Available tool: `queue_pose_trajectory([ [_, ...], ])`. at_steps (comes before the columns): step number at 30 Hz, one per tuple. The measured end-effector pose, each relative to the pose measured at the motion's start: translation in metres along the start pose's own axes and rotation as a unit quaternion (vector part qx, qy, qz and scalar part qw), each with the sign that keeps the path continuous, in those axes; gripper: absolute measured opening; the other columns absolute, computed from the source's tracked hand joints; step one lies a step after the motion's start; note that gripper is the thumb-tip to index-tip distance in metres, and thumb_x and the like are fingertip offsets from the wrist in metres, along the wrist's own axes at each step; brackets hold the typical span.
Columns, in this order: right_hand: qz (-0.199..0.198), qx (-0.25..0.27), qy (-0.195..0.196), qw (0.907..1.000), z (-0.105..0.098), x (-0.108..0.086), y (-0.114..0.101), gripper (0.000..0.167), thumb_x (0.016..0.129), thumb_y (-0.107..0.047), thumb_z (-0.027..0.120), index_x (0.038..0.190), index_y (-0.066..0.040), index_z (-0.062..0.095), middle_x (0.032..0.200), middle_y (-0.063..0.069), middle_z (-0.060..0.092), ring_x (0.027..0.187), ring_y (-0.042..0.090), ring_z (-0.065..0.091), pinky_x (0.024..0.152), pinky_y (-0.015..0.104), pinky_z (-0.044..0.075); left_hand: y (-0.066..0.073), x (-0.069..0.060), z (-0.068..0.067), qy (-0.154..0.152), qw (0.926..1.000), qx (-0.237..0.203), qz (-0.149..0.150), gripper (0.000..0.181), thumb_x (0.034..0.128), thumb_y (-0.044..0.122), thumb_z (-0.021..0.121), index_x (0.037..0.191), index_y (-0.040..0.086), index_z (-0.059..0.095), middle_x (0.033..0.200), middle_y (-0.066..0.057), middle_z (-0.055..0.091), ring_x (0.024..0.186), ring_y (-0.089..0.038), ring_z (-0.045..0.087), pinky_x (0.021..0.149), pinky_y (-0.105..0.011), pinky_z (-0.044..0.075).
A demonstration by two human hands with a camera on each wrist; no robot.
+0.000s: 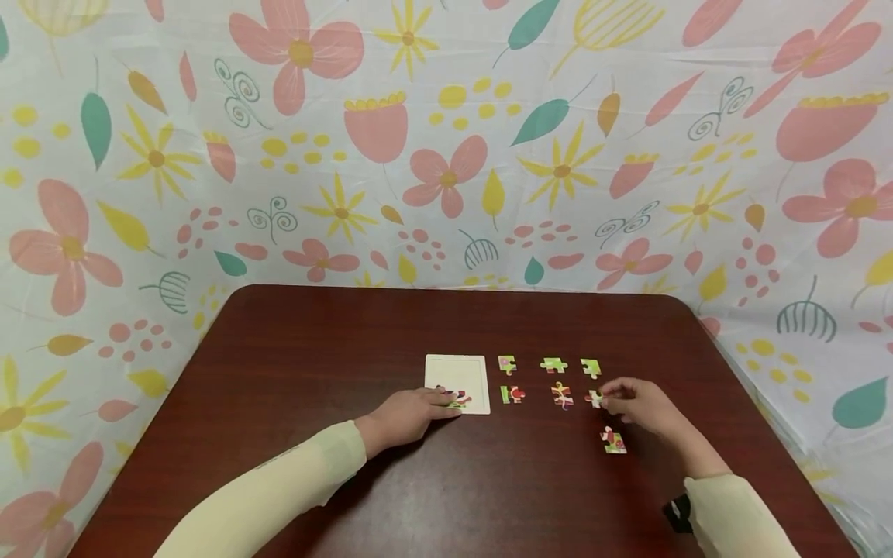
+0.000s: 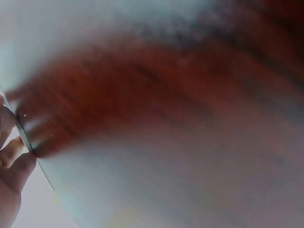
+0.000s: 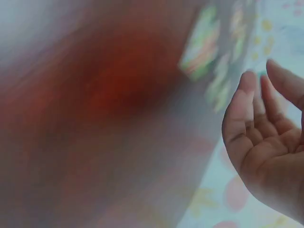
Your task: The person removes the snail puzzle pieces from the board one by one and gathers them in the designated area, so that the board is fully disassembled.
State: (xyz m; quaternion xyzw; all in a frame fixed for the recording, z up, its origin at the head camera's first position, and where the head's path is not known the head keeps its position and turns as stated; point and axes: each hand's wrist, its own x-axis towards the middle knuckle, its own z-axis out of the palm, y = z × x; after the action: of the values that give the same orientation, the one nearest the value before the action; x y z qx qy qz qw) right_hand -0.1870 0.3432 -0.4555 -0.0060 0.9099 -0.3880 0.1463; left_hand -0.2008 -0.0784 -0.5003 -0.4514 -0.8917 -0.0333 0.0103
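A square cream puzzle board [image 1: 456,372] lies on the table, with a few coloured pieces in its lower left part. My left hand [image 1: 408,415] rests at the board's lower left, its fingers stretched over those pieces and partly hiding them. At the right, my right hand [image 1: 645,404] has its fingertips at a small puzzle piece [image 1: 594,398], partly covering it. In the right wrist view the right hand [image 3: 266,137] has gently bent fingers and a thumb apart from them. No piece shows between them. Another piece [image 1: 614,441] lies just below that hand.
Between the board and my right hand lie several loose pieces in two rows, among them a green one [image 1: 554,365] and a red one [image 1: 512,394]. The dark brown table [image 1: 335,325] meets a flower-patterned cloth [image 1: 446,155] behind it. A black object [image 1: 678,513] shows near the right sleeve.
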Motion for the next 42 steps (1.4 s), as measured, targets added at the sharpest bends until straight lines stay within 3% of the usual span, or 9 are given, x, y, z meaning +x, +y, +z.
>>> queue_pose_trajectory([
  [4, -0.030, 0.023, 0.002, 0.9993, 0.015, 0.009, -0.038, 0.042, 0.105, -0.023, 0.059, 0.134, 0.007, 0.058, 0.127, 0.029, 0.065, 0.105, 0.032, 0.070, 0.086, 0.044, 0.061, -0.001, -0.002, 0.001, 0.010, 0.9999, 0.000, 0.006, 0.050, 0.0958, -0.003, 0.060, 0.137, 0.023, 0.068, 0.144, 0.001, 0.065, 0.137, -0.018, 0.060, 0.104, -0.033, 0.055],
  [7, -0.046, 0.042, -0.006, 0.9980, 0.035, 0.018, -0.066, 0.042, 0.106, -0.023, 0.058, 0.135, 0.007, 0.057, 0.131, 0.031, 0.063, 0.111, 0.040, 0.069, 0.092, 0.049, 0.060, -0.004, -0.003, 0.002, 0.028, 0.9994, 0.003, 0.018, 0.047, 0.0958, -0.002, 0.061, 0.135, 0.023, 0.069, 0.142, 0.000, 0.066, 0.135, -0.018, 0.062, 0.102, -0.032, 0.056],
  [11, -0.056, 0.070, -0.026, 0.9956, 0.070, 0.032, -0.095, 0.039, 0.105, -0.018, 0.058, 0.135, 0.007, 0.059, 0.136, 0.030, 0.061, 0.116, 0.042, 0.068, 0.096, 0.050, 0.058, -0.006, -0.003, 0.003, 0.045, 0.9986, -0.001, 0.029, 0.042, 0.0965, 0.001, 0.063, 0.133, 0.021, 0.071, 0.140, 0.001, 0.068, 0.133, -0.018, 0.063, 0.100, -0.031, 0.057],
  [15, -0.061, 0.092, -0.037, 0.9932, 0.104, 0.044, -0.113, 0.035, 0.104, -0.014, 0.058, 0.133, 0.006, 0.061, 0.133, 0.028, 0.063, 0.111, 0.037, 0.069, 0.091, 0.045, 0.059, -0.007, -0.004, 0.003, 0.052, 0.9981, -0.006, 0.032, 0.039, 0.0971, 0.003, 0.065, 0.132, 0.020, 0.071, 0.139, -0.001, 0.068, 0.132, -0.018, 0.064, 0.098, -0.031, 0.058],
  [21, -0.056, 0.126, -0.029, 0.9900, 0.136, 0.051, -0.124, 0.030, 0.104, -0.010, 0.056, 0.128, 0.007, 0.064, 0.127, 0.026, 0.066, 0.117, 0.036, 0.066, 0.094, 0.044, 0.059, -0.009, -0.002, 0.004, 0.066, 0.9968, -0.002, 0.044, 0.036, 0.0984, 0.005, 0.065, 0.131, 0.020, 0.072, 0.136, -0.004, 0.068, 0.127, -0.019, 0.066, 0.094, -0.028, 0.059],
  [30, -0.040, 0.175, -0.019, 0.9836, 0.151, 0.051, -0.126, 0.028, 0.104, -0.007, 0.054, 0.125, 0.009, 0.064, 0.127, 0.027, 0.066, 0.123, 0.040, 0.063, 0.101, 0.048, 0.057, -0.011, -0.001, 0.005, 0.064, 0.9968, 0.005, 0.047, 0.035, 0.0981, 0.008, 0.067, 0.130, 0.020, 0.072, 0.136, -0.004, 0.068, 0.127, -0.019, 0.066, 0.094, -0.030, 0.059],
  [42, -0.045, 0.131, -0.001, 0.9904, 0.158, 0.055, -0.132, 0.022, 0.099, -0.006, 0.061, 0.117, 0.004, 0.070, 0.112, 0.020, 0.072, 0.101, 0.025, 0.068, 0.081, 0.033, 0.054, -0.013, -0.004, 0.006, 0.105, 0.9937, -0.011, 0.038, 0.024, 0.0990, 0.014, 0.067, 0.121, 0.020, 0.075, 0.124, -0.004, 0.069, 0.115, -0.017, 0.067, 0.089, -0.027, 0.059],
])
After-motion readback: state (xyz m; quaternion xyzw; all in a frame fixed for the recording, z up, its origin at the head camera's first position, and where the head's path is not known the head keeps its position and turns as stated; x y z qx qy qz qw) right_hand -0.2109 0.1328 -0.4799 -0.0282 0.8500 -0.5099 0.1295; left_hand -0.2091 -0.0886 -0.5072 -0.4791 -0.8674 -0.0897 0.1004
